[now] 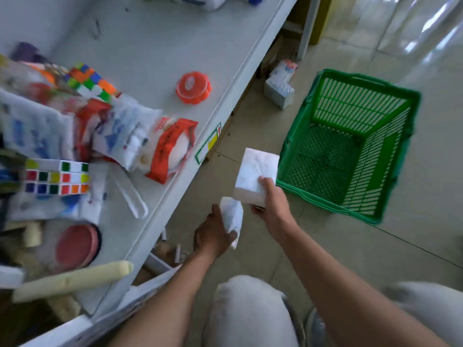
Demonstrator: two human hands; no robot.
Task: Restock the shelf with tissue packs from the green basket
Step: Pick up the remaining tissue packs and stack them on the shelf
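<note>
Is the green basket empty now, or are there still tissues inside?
Empty. The green basket shows only bare mesh floor and walls; each hand holds one white tissue pack, left and right.

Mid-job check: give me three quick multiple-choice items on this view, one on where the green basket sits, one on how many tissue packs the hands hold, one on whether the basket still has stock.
1. Where is the green basket?
A. On the shelf
B. On the floor, right of the shelf
C. On the person's lap

2. How many white tissue packs are held in all?
A. One
B. Two
C. Four

3. What state is the basket in?
A. Full of packs
B. Tipped upside down
C. Nothing visible inside

Answers:
1 B: it stands on the tiled floor beside the white shelf.
2 B: the left hand grips one pack, and the right hand grips another.
3 C: its mesh bottom shows bare.
</note>
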